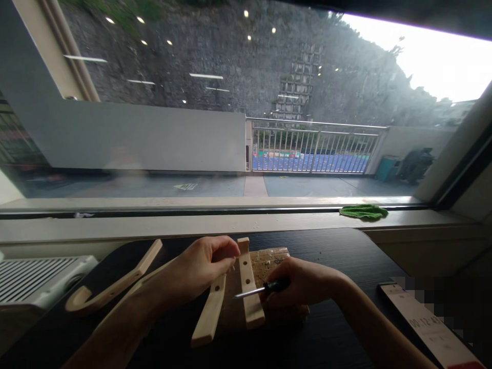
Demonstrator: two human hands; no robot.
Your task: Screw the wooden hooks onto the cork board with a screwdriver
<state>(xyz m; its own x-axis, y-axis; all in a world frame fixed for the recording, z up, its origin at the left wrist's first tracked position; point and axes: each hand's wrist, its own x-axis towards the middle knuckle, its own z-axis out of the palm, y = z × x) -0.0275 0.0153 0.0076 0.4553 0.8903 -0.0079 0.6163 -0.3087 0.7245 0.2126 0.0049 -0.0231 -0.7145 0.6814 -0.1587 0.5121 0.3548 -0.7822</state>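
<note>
My right hand (290, 282) is closed round the black handle of a screwdriver (249, 293), whose metal shaft points left across a pale wooden piece with holes (252, 302). Thumb and fingers of my left hand (209, 264) are pinched together above a second wooden piece with a hole (209, 318); something tiny shows at the fingertips, too small to name. Under the drilled pieces lies a brown, worn board (271, 259) with dark specks on it. A hooked wooden piece (115, 289) rests to the left, and another strip (134, 287) is partly hidden by my left forearm.
The work lies on a black table (326, 246) before a window sill (192, 225). On the sill sits a green cloth (363, 211). A white slatted heater (42, 279) stands at the left. A device showing digits (426, 323) lies at the right, partly pixelated.
</note>
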